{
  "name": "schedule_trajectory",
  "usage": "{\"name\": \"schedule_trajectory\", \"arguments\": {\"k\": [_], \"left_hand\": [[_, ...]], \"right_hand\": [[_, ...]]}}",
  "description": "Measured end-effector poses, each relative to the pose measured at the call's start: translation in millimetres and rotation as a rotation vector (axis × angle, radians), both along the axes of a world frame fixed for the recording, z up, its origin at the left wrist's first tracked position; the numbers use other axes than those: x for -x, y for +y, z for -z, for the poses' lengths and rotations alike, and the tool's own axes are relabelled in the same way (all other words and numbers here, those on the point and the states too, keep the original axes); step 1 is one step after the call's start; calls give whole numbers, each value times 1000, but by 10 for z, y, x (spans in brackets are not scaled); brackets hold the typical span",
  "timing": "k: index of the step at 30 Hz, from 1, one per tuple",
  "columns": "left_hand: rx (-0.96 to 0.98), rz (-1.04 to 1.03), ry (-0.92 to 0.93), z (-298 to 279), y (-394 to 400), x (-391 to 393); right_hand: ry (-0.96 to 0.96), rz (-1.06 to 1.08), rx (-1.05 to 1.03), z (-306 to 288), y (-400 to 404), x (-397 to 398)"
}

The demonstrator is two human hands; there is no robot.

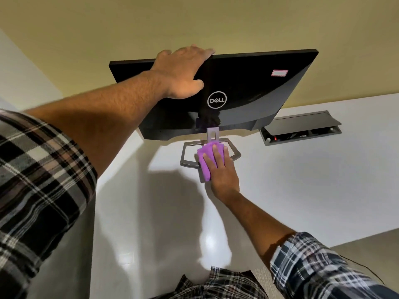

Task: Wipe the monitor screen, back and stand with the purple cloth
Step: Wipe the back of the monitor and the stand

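Observation:
A black monitor (248, 91) stands on the white desk with its glossy back toward me; the screen side is hidden. My left hand (183, 72) grips its top edge, fingers curled over the rim and thumb on the back. Below it the grey stand (187, 156) rests on the desk. My right hand (220, 169) presses the folded purple cloth (205, 160) flat onto the stand's base with straight fingers, just in front of the upright neck (212, 133).
The white desk (302, 180) runs to the yellow wall behind. A grey cable box (302, 128) with a raised lid sits in the desk at the right of the monitor. The desk's front edge lies near my shirt.

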State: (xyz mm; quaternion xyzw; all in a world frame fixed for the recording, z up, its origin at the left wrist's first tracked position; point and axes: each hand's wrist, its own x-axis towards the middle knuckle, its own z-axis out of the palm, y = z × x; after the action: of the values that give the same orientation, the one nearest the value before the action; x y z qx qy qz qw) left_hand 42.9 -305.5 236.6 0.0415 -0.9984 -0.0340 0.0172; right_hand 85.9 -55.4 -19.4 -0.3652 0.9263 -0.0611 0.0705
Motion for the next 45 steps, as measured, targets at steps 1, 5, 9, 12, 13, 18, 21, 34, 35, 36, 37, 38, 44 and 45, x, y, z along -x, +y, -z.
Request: {"name": "schedule_trajectory", "arguments": {"k": [1,5,9,12,13,18,21,34,35,36,37,38,44,45], "left_hand": [[-3,1,0,-2,-2,-6],[-2,1,11,-8,3,-20],[-7,-8,13,-28,17,-29],[-2,-11,8,-42,16,-19],[-2,-15,5,-42,12,-16],[-2,-18,-13,-53,13,-8],[-3,-13,-4,-44,18,-22],[0,-25,-18,-91,37,42],[-1,-23,-18,-95,47,36],[-2,-20,-15,-100,56,32],[-3,-18,-10,-103,63,24],[-2,-18,-8,-104,68,17],[2,-20,-9,-109,111,-36],[1,-18,-6,-102,130,-57]], "right_hand": [[-10,-18,-12,39,67,-61],[-9,4,143,-208,189,-131],[54,258,496,-669,2,182],[85,182,557,-799,-199,387],[-21,197,538,-793,-238,373],[-97,4,99,-292,78,180],[-178,-63,-48,-219,263,122],[-108,74,249,-339,-245,233],[-69,30,150,-210,-196,192],[-75,-3,70,-130,-125,124],[-113,-13,27,-90,-53,57],[-178,-7,5,-92,22,-15],[-324,264,210,-367,376,-236],[-324,277,235,-427,431,-242]]}}
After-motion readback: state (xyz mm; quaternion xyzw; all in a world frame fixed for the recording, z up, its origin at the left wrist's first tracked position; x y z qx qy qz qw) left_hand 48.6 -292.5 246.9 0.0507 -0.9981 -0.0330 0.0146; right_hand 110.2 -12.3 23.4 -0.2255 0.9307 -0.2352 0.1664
